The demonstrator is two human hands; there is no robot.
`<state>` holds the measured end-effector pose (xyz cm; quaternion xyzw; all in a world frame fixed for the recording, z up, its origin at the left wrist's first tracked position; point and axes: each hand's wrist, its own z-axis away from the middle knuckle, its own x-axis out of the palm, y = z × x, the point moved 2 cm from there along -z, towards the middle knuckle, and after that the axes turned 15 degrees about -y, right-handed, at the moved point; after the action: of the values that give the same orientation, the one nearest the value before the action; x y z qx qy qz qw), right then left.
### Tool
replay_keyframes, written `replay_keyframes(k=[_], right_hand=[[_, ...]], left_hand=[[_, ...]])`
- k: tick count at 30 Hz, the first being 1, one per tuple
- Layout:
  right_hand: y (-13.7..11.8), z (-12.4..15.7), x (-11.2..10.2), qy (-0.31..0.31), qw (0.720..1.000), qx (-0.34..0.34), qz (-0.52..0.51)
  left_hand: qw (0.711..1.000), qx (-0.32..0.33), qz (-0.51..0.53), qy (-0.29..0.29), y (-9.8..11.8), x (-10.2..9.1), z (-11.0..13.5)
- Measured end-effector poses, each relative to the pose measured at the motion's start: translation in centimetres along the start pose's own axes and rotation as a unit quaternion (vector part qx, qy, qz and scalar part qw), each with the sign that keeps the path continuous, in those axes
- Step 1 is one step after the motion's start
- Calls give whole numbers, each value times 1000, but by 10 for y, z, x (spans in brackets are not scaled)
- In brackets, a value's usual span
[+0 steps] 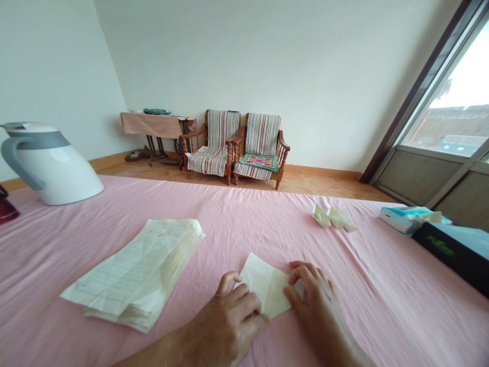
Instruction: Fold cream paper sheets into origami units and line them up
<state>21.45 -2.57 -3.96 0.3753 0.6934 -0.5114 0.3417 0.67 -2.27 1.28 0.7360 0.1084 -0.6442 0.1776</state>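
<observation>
A small sheet of folded white paper (267,285) lies on the pink-covered tabletop (244,214), between the left hand (235,318) and the right hand (315,295). The left fingers curl over its left edge and near corner, overlapping it; the right fingers are bent, with the thumb parted from them, at its right end. Whether either set pinches the sheet or only presses it down, I cannot tell. Its far corner points away, uncovered, with bare cloth stretching beyond to the tabletop's far edge. To the left, a strip of cloth separates it from a thick paper stack (130,270). Folded paper shapes (323,216) stand farther off to the right, well short of a black box (439,250).
</observation>
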Motion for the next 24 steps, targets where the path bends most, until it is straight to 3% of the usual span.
replay_keyframes(k=[3, 7, 11, 18, 24], right_hand=[[-8, 5, -11, 47, 996, -64, 47], [-31, 15, -25, 68, 971, -217, 70], [-43, 21, -22, 65, 946, -296, 116], [-30, 32, 6, 94, 938, -294, 160], [-22, 35, 5, 97, 952, -231, 174]], left_hand=[[1000, 6, 10, 17, 0, -1, -1], [999, 23, 11, 31, 0, 1, -2], [999, 23, 9, 32, -1, 3, -3], [1000, 10, 17, 24, -1, 3, -3], [997, 10, 72, 2, -8, -2, -1]])
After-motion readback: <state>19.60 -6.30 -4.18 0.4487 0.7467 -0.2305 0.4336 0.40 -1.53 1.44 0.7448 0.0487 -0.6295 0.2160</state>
